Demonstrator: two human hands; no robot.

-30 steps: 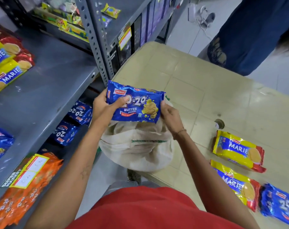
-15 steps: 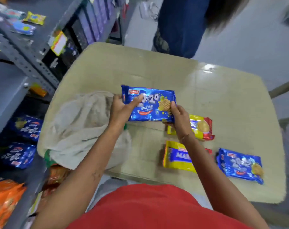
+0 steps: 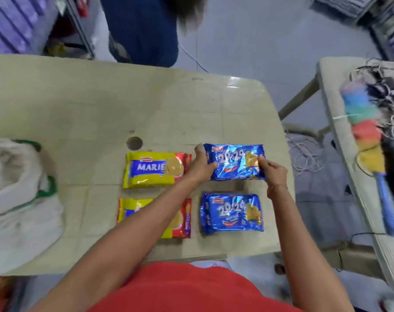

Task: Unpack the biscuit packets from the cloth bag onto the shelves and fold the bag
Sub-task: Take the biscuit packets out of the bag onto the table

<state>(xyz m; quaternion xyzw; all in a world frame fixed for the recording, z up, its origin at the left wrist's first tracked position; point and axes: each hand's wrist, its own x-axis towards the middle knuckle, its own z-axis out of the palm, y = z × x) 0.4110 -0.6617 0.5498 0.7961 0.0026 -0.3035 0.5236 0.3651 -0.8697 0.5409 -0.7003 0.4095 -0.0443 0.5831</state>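
A blue 20-20 biscuit packet [image 3: 234,162] is held low over the beige table [image 3: 101,104], near its right edge. My left hand [image 3: 201,168] grips its left end and my right hand [image 3: 273,174] grips its right end. Just in front of it lies a second blue 20-20 packet [image 3: 232,213]. Two yellow Marie packets lie to the left, one [image 3: 154,170] farther from me and one [image 3: 180,218] nearer, partly covered by my left forearm. The white cloth bag [image 3: 18,194] with green trim slumps at the table's left edge.
A person in dark blue clothing [image 3: 142,28] stands beyond the table's far edge. A second table [image 3: 331,104] at the right carries a multicoloured duster [image 3: 365,134] and tangled cords. Shelving [image 3: 18,23] shows at the top left. An orange packet [image 3: 0,291] is at the bottom left.
Both hands carried the blue 20-20 packet from over the bag to the right, down to the spot behind the other blue packet. My view swung right, away from the shelves.
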